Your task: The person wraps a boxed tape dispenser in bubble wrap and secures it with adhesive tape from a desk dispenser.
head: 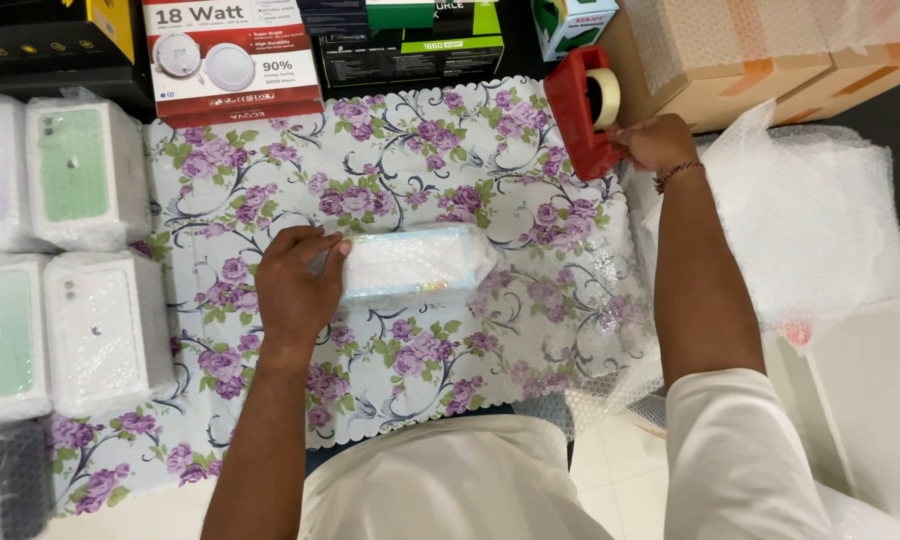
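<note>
On floral cloth (410, 370): left hand (295, 285) steadies bubble-wrapped box (415, 262).

Lighting over my work is bright, even and from above, casting only soft shadows under my left hand (295, 283). Mild glare sits on the bubble wrap (820, 230) at right. Focus is sharp throughout; edges bow slightly.

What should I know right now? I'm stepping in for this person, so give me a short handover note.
Left hand presses on the left end of the bubble-wrapped box, mid floral cloth.
Right hand grips the red tape dispenser at the cloth's far right edge.
Done: box wrapped; four wrapped phone boxes stacked left.
Left: no tape visible on the wrap.
Loose bubble wrap lies right.
</note>
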